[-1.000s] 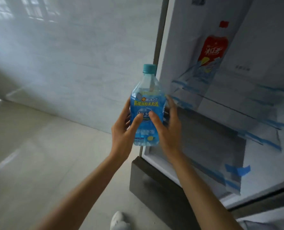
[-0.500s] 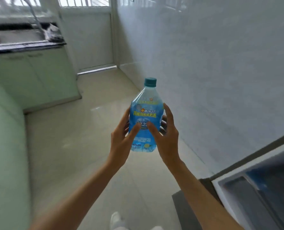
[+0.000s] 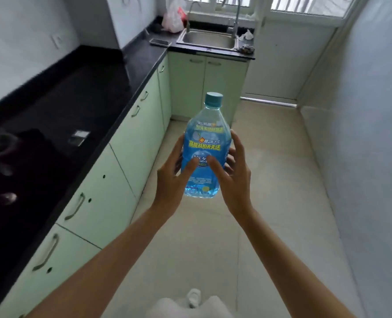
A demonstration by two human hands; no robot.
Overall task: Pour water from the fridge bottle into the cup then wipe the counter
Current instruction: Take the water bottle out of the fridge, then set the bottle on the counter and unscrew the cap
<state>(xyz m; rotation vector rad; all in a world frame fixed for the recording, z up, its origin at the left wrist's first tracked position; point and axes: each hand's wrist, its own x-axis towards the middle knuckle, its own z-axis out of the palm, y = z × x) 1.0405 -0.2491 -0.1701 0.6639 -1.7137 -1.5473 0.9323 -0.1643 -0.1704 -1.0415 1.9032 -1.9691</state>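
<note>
Bottle point(image 3: 206, 152) upright at frame centre, teal cap on, blue label facing camera, held over floor. Left hand point(image 3: 171, 177) and right hand point(image 3: 234, 177) both wrapped round lower body, thumbs pressed on label front. Step: carrying bottle toward counter point(image 3: 80, 92), dark slab along left of frame; sink point(image 3: 207, 40) at upper centre. Cup not visible, possibly out of view or lost in blurred dark counter. Next: find cup, free one hand, unscrew cap, then tilt to pour. Wiping not started; no cloth clearly seen.
</note>
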